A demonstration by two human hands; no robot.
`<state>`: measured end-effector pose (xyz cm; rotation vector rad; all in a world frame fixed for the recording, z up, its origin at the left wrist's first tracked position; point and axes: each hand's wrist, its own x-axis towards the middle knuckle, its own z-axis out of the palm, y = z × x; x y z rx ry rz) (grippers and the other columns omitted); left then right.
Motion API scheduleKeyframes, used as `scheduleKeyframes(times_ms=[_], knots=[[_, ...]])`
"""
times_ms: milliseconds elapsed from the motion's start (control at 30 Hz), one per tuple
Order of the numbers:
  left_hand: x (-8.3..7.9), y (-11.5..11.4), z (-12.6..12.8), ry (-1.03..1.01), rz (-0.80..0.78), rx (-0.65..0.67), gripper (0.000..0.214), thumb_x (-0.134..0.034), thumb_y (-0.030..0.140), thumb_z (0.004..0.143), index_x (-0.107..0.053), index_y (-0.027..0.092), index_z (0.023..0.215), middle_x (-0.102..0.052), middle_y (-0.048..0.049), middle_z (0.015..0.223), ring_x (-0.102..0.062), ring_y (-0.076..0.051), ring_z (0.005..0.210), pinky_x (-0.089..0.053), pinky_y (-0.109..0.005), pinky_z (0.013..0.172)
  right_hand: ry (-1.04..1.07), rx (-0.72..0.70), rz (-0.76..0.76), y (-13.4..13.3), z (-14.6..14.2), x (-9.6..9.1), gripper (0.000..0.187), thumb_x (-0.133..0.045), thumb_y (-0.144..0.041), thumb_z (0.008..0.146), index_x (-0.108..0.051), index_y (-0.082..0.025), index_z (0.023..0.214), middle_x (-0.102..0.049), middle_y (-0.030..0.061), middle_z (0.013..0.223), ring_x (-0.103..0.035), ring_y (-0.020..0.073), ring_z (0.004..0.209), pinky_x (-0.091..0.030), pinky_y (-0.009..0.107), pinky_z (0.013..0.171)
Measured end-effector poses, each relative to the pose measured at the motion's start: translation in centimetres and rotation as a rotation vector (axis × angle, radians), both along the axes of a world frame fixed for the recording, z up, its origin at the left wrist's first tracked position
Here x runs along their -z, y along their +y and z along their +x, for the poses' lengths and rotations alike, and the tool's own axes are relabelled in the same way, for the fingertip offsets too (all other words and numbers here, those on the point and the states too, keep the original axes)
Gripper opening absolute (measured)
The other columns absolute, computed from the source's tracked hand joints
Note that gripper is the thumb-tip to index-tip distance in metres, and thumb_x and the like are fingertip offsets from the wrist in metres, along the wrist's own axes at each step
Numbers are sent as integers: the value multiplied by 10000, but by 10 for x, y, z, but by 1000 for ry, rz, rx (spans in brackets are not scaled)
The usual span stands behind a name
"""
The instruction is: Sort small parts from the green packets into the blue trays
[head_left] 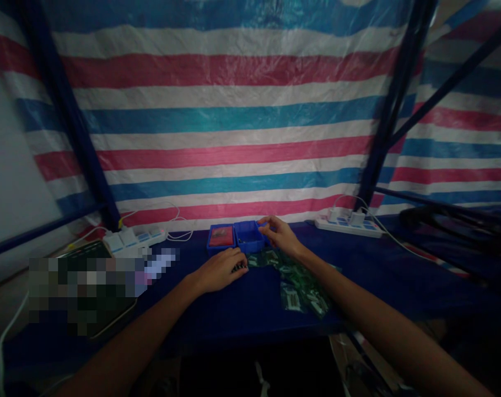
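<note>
My left hand (223, 271) rests palm-down on the blue tabletop, its fingers curled over small dark and silvery pieces (239, 267) too blurred to name. Just beyond it stand two small blue boxes side by side. A flat red item, perhaps a packet, lies in the left blue box (209, 242). Some tiny dark bits show at the bottom of the right blue box (250, 237). At that box's right rim, the thumb and fingers of my right hand (281, 236) are pinched together. Several clear bags of small parts (294, 298) lie below my right forearm.
A white power strip (349, 226) with plugs and cables lies at the back right, and another power strip (138, 238) at the back left. A dark tablet-like device (97, 251), partly pixelated, is on the left. Blue metal posts (382, 132) and a striped sheet (233, 124) rise behind.
</note>
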<state>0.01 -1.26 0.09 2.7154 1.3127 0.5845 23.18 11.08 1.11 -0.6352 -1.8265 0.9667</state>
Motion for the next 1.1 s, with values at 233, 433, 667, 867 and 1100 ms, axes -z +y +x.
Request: scheduleKeyframes(times_ms=[233, 433, 667, 867, 1100], knots=[[2, 1, -1, -9, -4, 5, 174, -534, 376, 1061, -622, 230, 1098, -635, -41, 1098, -608, -212, 1043, -491, -344, 945, -178, 127, 313, -2, 3, 1, 183, -680, -337, 904, -655, -201, 1024, -579, -9, 761, -520, 161, 686, -397, 288, 656], [1, 1, -1, -12, -6, 3, 167, -538, 368, 1059, -620, 225, 1088, -634, -39, 1083, -611, -211, 1037, -488, -340, 937, -338, 181, 472, -9, 4, -1, 52, -588, -228, 932, -626, -217, 966, -604, 20, 833, -531, 176, 724, -387, 291, 686], [1, 1, -1, -17, -9, 8, 165, -539, 372, 1060, -616, 228, 1088, -636, -38, 1085, -608, -208, 1041, -483, -322, 919, -503, 274, 461, -1, 16, -9, 103, -595, -258, 954, -642, -198, 1023, -672, 34, 823, -573, 172, 705, -341, 282, 661], [0, 0, -1, -17, -12, 8, 169, -531, 372, 1062, -617, 228, 1088, -633, -39, 1083, -607, -210, 1042, -478, -329, 927, -603, 160, 393, 4, 22, -10, 138, -619, -289, 940, -688, -175, 903, -603, -2, 662, -494, 138, 591, -282, 277, 598], [0, 0, -1, -5, -16, 3, 203, -516, 393, 1063, -626, 224, 1086, -633, -50, 1086, -602, -220, 1038, -482, -345, 924, -697, -324, 43, -5, 38, -26, 314, -785, -442, 811, -683, -154, 741, -576, -25, 635, -449, 107, 575, -308, 242, 539]])
